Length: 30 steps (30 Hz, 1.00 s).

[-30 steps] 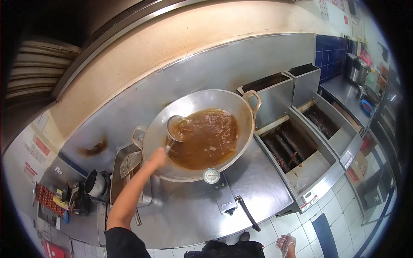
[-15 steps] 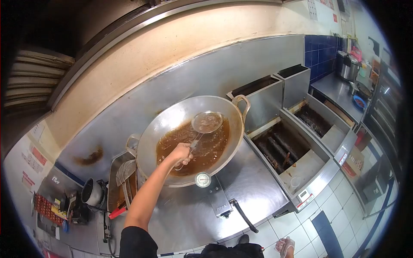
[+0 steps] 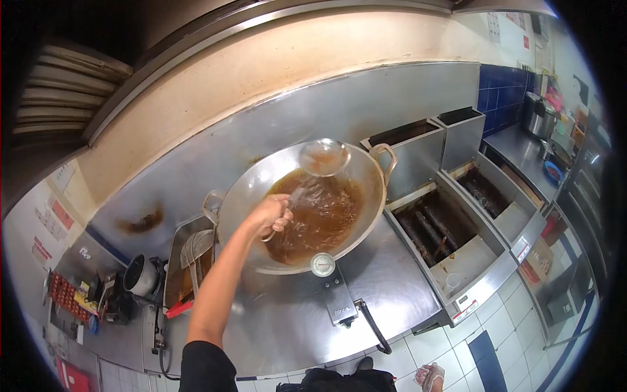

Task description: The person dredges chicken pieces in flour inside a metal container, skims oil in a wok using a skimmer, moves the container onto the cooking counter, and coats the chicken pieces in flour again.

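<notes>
My left hand (image 3: 273,215) is closed round the handle of a round wire skimmer (image 3: 324,157). Its mesh bowl is raised over the far side of a large metal wok (image 3: 245,199) and looks smeared by motion. Brown oil (image 3: 326,225) with a stirred, rippled surface fills the bottom of the wok. A dial thermometer (image 3: 322,264) sits at the wok's near rim. Down at the lower edge is my right hand (image 3: 429,377) in a clear plastic glove, away from the wok. Its fingers are loosely bent, with no object visible in them.
Two fryer wells (image 3: 431,225) adjoin the steel counter (image 3: 392,297) on the right. Left of the wok, a metal tray (image 3: 189,261) holds strainers and a red-handled tool. Farther left are a pot (image 3: 140,277) and egg trays (image 3: 68,294). A black bent handle (image 3: 373,330) juts from the counter front.
The skimmer has moved up and away from the oil towards the wok's far side, still in my left hand. The oil surface is more swirled. The whole view has shifted slightly.
</notes>
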Motion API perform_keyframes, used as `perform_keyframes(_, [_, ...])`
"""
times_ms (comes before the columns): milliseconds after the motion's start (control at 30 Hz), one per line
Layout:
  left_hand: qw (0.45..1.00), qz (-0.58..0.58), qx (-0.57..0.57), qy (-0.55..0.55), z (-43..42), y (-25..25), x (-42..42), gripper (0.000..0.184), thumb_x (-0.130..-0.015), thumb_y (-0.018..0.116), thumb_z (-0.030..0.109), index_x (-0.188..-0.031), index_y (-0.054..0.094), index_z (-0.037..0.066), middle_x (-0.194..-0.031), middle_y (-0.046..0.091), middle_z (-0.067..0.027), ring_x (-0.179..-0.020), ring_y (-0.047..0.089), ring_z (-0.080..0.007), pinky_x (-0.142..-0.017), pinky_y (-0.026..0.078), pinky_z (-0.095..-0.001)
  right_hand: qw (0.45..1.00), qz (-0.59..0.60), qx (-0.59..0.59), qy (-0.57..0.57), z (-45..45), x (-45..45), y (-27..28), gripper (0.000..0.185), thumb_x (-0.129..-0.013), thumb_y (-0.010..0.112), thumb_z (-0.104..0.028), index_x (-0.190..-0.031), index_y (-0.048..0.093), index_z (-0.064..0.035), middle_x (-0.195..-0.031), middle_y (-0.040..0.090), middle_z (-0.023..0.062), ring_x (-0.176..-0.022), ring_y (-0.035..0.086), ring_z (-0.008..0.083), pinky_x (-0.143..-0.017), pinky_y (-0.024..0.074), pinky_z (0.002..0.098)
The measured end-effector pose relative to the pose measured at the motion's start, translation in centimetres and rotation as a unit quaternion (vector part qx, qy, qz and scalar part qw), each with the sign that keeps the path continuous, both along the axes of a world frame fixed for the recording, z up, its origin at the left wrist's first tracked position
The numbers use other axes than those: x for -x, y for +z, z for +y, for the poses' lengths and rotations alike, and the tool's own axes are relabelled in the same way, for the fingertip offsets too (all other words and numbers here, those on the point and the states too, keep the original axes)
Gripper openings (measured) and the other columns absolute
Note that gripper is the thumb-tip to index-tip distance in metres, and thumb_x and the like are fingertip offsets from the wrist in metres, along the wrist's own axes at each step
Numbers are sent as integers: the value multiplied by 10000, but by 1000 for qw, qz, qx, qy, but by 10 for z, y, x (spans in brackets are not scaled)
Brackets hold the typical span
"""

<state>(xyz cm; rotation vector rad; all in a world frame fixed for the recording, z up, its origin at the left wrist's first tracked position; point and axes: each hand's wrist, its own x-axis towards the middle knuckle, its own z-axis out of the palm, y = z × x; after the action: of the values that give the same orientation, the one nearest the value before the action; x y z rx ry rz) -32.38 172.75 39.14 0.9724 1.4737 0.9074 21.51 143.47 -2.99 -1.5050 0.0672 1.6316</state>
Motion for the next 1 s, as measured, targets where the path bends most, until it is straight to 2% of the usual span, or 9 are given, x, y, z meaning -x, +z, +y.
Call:
perform_keyframes(67, [999,45,-5,12,-3,2,30,529,-941,348,92,-1457,233,64,-625,442,-44,-412,321,-95,-362,276,-250,1000,6,15,-8,5,-2,-15,446,-985,370,-454,-908,473,-27,-669,524,107,-563,514,230,-502,445,326])
perform_keyframes(200, [907,409,-84,56,-19,1,94,351,-817,458,26,-1144,566,-45,-725,613,-183,-455,576,-252,-399,462,-375,999,9,11,43,9,-8,-30,465,-968,371,-458,-1008,513,-16,-748,585,116,-602,564,255,-577,508,376])
perform_keyframes(267, [835,540,-34,96,-16,-8,123,279,-794,495,25,-1030,610,-70,-899,661,-280,-705,691,-359,-616,556,-446,999,-1,18,48,15,-7,-32,439,-966,394,-444,-990,512,-22,-755,591,113,-625,577,252,-595,515,387])
perform_keyframes(300, [837,539,-29,93,-18,-16,130,279,-794,495,25,-1030,610,-70,-899,661,-280,-705,691,-359,-616,556,-446,998,20,5,52,15,-9,-31,421,-963,412,-437,-982,513,-28,-759,594,112,-641,584,250,-612,519,392])
perform_keyframes(367, [711,698,-10,85,-18,-31,140,267,-815,521,60,-1028,629,-58,-1009,643,-305,-944,656,-414,-815,532,-467,998,22,11,56,19,-8,-31,419,-961,416,-440,-975,514,-32,-760,597,113,-641,584,249,-615,519,393])
perform_keyframes(467, [722,689,18,56,-17,-57,122,269,-837,536,98,-1039,636,-48,-1078,617,-315,-1079,595,-418,-918,483,-482,997,39,-3,61,16,-10,-34,425,-962,417,-457,-984,515,-43,-774,604,118,-648,584,250,-622,519,397])
perform_keyframes(833, [905,425,27,22,46,-84,-15,278,-773,533,55,-964,645,-112,-922,640,-341,-884,678,-405,-741,544,-447,1000,28,11,-7,-5,-14,-38,467,-972,397,-488,-1039,485,-34,-813,592,120,-641,565,251,-592,503,397])
perform_keyframes(933, [993,116,33,12,43,-70,-39,399,-860,359,-29,-1235,482,26,-612,479,-64,-393,398,-131,-346,321,-292,999,24,4,-27,-14,-11,-34,465,-968,418,-490,-1042,491,-36,-809,593,110,-646,575,238,-586,504,365])
perform_keyframes(1000, [996,84,37,-6,39,-55,-47,422,-895,320,-19,-1308,386,39,-652,451,-44,-399,335,-90,-347,280,-253,1000,-3,-21,-8,-14,-10,-25,456,-968,418,-488,-1037,499,-45,-807,597,107,-651,582,233,-595,506,358])
